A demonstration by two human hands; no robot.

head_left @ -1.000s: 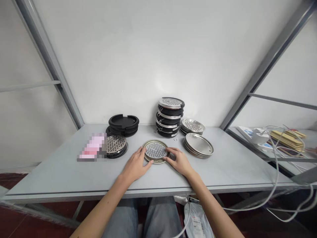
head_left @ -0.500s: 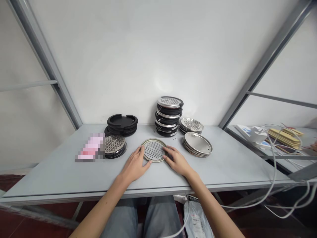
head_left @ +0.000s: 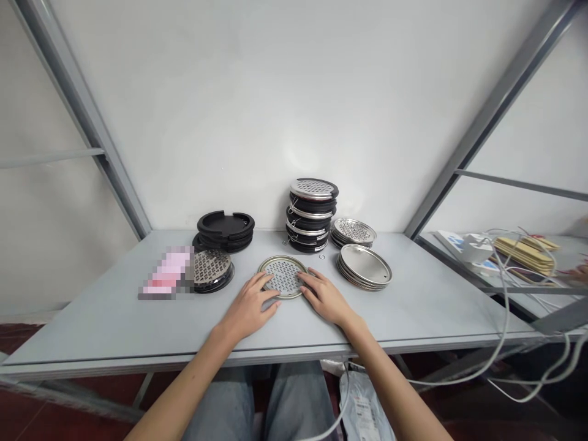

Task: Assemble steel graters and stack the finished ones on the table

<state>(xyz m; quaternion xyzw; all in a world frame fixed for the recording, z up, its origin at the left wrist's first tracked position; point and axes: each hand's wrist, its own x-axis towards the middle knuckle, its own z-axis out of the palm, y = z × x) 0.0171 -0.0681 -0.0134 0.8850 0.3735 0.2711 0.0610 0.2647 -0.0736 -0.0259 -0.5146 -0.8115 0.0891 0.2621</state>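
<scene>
A round perforated metal disc in a brass-coloured rim (head_left: 282, 274) lies flat on the grey table (head_left: 114, 318) in front of me. My left hand (head_left: 250, 305) rests at its near left edge with the fingers stretched onto the disc. My right hand (head_left: 324, 297) lies at its near right edge, fingers flat and spread over the rim. Neither hand lifts it.
Behind the disc stands a tall stack of black rings with perforated tops (head_left: 312, 215). Right of it are a stack of perforated discs (head_left: 354, 231) and a stack of plain metal lids (head_left: 364, 266). Left are black rings (head_left: 225, 228), one assembled piece (head_left: 211, 269) and a pink blurred object (head_left: 168, 277). White cables (head_left: 500, 331) hang at right.
Both hands have slid further onto the disc, fingers now lying over its near part instead of at its sides. The view has shifted slightly.
</scene>
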